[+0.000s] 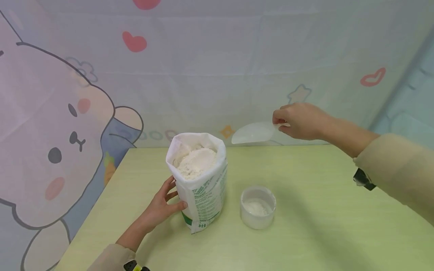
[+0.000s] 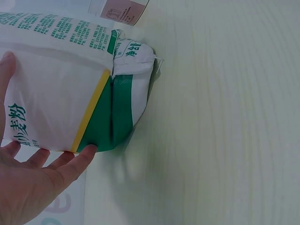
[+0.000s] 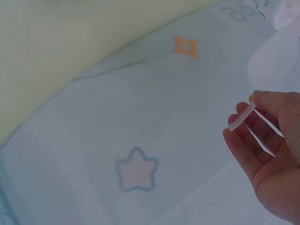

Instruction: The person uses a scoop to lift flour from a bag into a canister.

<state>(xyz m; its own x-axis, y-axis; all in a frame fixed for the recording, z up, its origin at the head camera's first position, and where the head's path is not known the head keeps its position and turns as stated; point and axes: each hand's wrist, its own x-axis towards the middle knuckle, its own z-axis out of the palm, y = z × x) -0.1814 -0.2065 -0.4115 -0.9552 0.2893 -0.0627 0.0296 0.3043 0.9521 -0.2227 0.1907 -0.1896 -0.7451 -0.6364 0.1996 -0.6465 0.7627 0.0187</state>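
Note:
An open-topped paper bag of wheat flour stands on the table, white flour heaped inside its mouth. My left hand holds the bag's left side, thumb on one face and fingers spread along another; the left wrist view shows the hand against its green and yellow band. To the bag's right and higher up, my right hand pinches the handle of a translucent white scoop. Whether flour lies in the scoop, I cannot tell. Beside the bag sits a small round tub with white powder in it.
A light yellow-green table carries the bag and tub. Behind it hangs a cloth backdrop printed with a cartoon bear, hearts and stars. A pinkish printed label shows beyond the bag in the left wrist view.

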